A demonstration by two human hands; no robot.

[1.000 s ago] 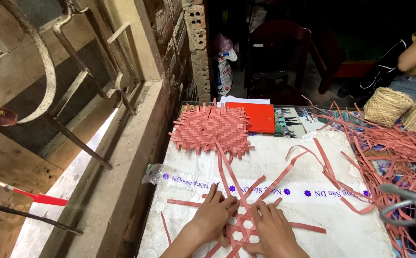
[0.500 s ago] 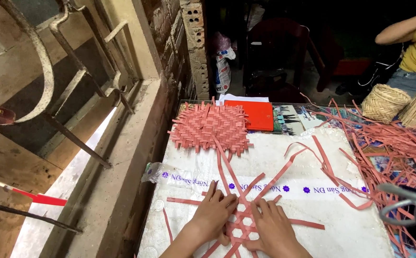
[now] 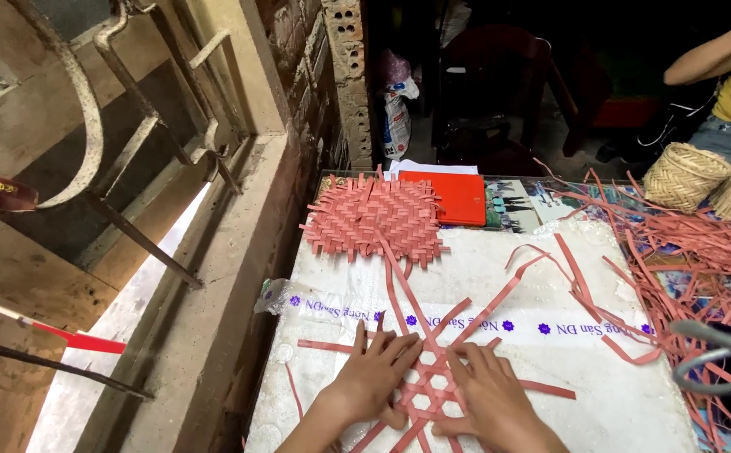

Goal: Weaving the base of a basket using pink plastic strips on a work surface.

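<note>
Both my hands lie flat on a small open weave of red strips (image 3: 426,393) near the front of a white plastic-covered table (image 3: 625,403). My left hand (image 3: 371,376) presses the weave's left side, fingers spread. My right hand (image 3: 491,398) presses its right side. Long loose ends of the strips (image 3: 499,295) fan out from the weave toward the back. A finished dense red woven mat (image 3: 374,220) rests at the far edge of the table.
A red folder (image 3: 453,196) and printed sheets lie behind the mat. A heap of loose red strips (image 3: 701,252) and two woven baskets (image 3: 686,174) sit at the right, near another person's arm (image 3: 717,59). A metal window grille (image 3: 122,159) stands at the left.
My hands stay pressed on the small weave; fingers shift only slightly. The other person's arm at the top right has risen.
</note>
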